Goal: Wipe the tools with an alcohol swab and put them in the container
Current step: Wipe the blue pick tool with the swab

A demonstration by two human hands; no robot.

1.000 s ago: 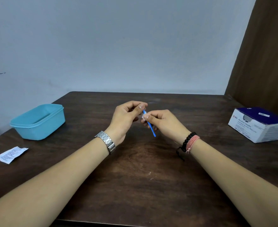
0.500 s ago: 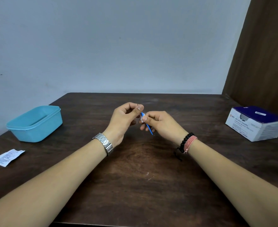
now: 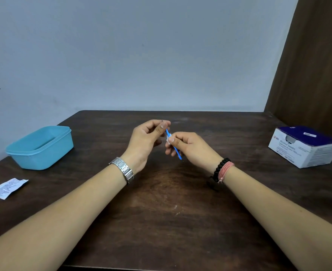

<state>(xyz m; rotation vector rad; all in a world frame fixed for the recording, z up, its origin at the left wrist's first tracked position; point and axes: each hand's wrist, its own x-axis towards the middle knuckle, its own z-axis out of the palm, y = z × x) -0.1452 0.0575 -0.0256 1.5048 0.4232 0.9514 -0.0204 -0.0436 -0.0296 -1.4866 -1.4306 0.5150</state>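
A thin blue tool point(image 3: 175, 150) is held above the middle of the dark wooden table point(image 3: 161, 208). My left hand point(image 3: 145, 141) pinches its upper end between thumb and fingers. My right hand point(image 3: 188, 146) is closed around the shaft, pressing a small white alcohol swab point(image 3: 169, 138) against it; the lower tip of the tool sticks out below the fingers. The light blue plastic container point(image 3: 40, 147) stands open on the table at the left, well apart from both hands.
A white and dark blue box of alcohol swabs point(image 3: 304, 146) sits at the right edge of the table. A torn white swab wrapper point(image 3: 7, 188) lies near the left edge. A pale wall rises behind the table, with a brown panel at the right.
My right hand with the swab has slid a little along the blue tool, and more of the shaft shows below its fingers. The view has shifted slightly.
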